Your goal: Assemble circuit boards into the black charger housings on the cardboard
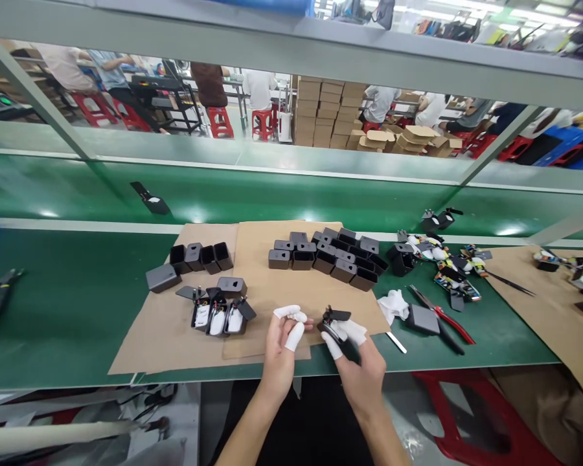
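Note:
My right hand (357, 362), with white finger covers, grips a small black device housing (337, 329) whose dark flap stands out at the top. To its left, my left hand (282, 346) is half curled, thumb and fingers apart, white covers on its tips. Nothing shows in it, and it does not touch the housing. Left of both hands, several black housings with white packs inside (217, 320) stand together, their flaps raised. Beyond the hands, a group of black cases (340, 255) rests on the brown cardboard (272, 291).
More black cases (201, 257) stand at left. At right lie red-handled pliers (454, 323), a dark case (422, 319), crumpled white tissue (393, 304), a white stick (396, 342), wired electronic parts (457, 278) and tweezers (510, 283). A shelf beam (291, 48) crosses overhead.

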Demonstrator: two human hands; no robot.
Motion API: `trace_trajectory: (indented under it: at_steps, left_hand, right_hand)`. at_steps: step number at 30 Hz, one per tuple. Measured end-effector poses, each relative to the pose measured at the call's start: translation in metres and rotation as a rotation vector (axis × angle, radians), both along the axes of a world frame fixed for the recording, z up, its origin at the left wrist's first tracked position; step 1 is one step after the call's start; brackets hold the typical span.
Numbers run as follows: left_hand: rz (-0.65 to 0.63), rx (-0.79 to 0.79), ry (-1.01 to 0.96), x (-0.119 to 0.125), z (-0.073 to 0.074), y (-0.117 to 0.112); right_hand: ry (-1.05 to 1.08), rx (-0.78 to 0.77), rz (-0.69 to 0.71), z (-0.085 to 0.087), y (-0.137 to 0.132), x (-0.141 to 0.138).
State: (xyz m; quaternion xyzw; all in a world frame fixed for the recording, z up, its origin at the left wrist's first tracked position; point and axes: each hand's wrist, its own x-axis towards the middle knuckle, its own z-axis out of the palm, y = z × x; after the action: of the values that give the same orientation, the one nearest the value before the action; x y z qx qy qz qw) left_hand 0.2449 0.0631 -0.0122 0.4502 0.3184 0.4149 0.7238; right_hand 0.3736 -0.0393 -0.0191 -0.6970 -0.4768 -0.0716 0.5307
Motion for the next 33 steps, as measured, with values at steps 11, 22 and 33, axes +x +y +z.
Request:
trace_trajectory:
  at_steps: [11,22,33]
  left_hand:
    - [0.061,0.026,0.049,0.0,0.002,-0.003]
    - [0.1,0.046,0.11,0.001,-0.003,-0.001]
    - [0.119,0.057,0.121,0.002,0.002,-0.004]
  right_hand:
    - [-0.151,0.072,0.027,-0.003,-0.018,-0.004]
    - [-0.149,0.003,-0.005,-0.004,-0.004,0.015]
    - [-0.072,-0.033,-0.02,-0.015,-0.009,0.013]
